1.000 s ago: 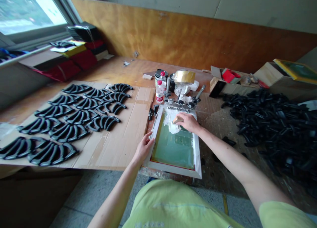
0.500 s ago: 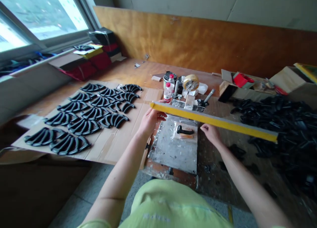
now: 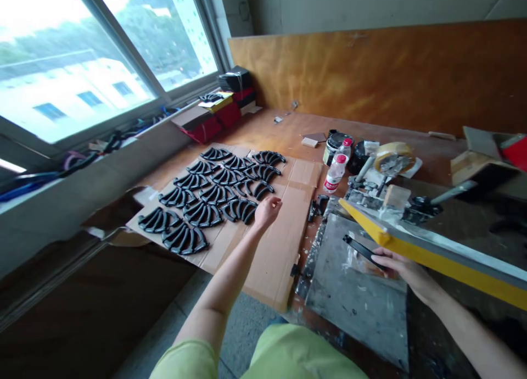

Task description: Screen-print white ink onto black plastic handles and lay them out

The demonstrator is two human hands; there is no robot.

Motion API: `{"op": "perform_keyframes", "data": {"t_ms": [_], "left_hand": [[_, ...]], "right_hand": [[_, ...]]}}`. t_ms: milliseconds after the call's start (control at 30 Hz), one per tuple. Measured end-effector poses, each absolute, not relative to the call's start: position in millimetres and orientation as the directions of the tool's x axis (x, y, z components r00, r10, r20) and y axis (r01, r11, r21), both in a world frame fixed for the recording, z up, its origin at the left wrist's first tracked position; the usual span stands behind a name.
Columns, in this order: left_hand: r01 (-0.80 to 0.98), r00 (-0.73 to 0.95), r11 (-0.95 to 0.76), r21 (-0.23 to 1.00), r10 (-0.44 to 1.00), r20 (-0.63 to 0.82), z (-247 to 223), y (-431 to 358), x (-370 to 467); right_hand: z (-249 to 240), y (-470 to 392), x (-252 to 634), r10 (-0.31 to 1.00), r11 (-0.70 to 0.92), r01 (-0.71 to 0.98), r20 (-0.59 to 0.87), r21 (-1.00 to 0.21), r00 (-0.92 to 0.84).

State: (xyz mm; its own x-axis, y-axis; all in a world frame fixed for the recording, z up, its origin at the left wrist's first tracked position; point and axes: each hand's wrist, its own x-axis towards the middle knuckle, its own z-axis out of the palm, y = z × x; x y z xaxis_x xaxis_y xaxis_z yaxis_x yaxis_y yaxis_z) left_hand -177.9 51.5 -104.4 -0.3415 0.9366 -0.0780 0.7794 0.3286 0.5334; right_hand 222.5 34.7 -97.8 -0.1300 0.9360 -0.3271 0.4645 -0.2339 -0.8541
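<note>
My left hand (image 3: 268, 211) is over the cardboard sheet (image 3: 272, 269), fingers curled together, beside the rows of shiny black curved handles (image 3: 201, 214). Whether anything is between its fingers is hidden. On the right, my right hand (image 3: 397, 263) grips the near end of a long black handle (image 3: 362, 251), which lies over a small holder covered in clear tape on the grey metal plate (image 3: 354, 307). A long bar with a yellow side (image 3: 436, 263) slants above my right hand and wrist, tilted over the plate.
Bottles with red caps (image 3: 335, 173), a paint-smeared tub (image 3: 334, 144) and a tape roll (image 3: 395, 156) stand behind the plate. Metal clamps with a rod (image 3: 448, 195) sit at its back edge. An open carton (image 3: 477, 159) is far right; red boxes (image 3: 209, 127) are by the window.
The view has swung left. My left hand has let go of the yellow bar and moved to the handles on the cardboard. My right hand has come onto the plate and gripped a black handle.
</note>
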Motion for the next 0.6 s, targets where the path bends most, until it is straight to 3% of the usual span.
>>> {"op": "perform_keyframes", "data": {"t_ms": [100, 267, 400, 500, 600], "left_hand": [[0.821, -0.424, 0.421, 0.385, 0.902, -0.082, -127.4, 82.3, -232.2], [0.864, -0.438, 0.450, 0.226, 0.893, -0.104, -157.4, 129.7, -277.7], [0.884, -0.426, 0.442, 0.152, 0.896, -0.128, -175.4, 151.3, -292.9], [0.890, -0.427, 0.439, 0.125, 0.897, -0.112, -185.1, 154.6, -299.8], [0.884, -0.451, 0.454, 0.115, 0.891, -0.055, -192.5, 152.4, -303.5]], "right_hand": [[-89.6, 38.5, 154.4, 0.815, -0.444, 0.300, -0.520, -0.845, -0.257], [-116.8, 67.0, 15.1, 0.757, -0.447, 0.264, -0.518, -0.855, -0.398], [-160.1, 108.8, -65.7, 0.848, -0.297, 0.488, -0.462, -0.820, -0.259], [-184.9, 137.6, -103.5, 0.914, -0.117, 0.711, -0.355, -0.694, -0.196], [-199.8, 155.5, -132.5, 0.939, -0.011, 0.811, -0.284, -0.585, -0.192]]}}
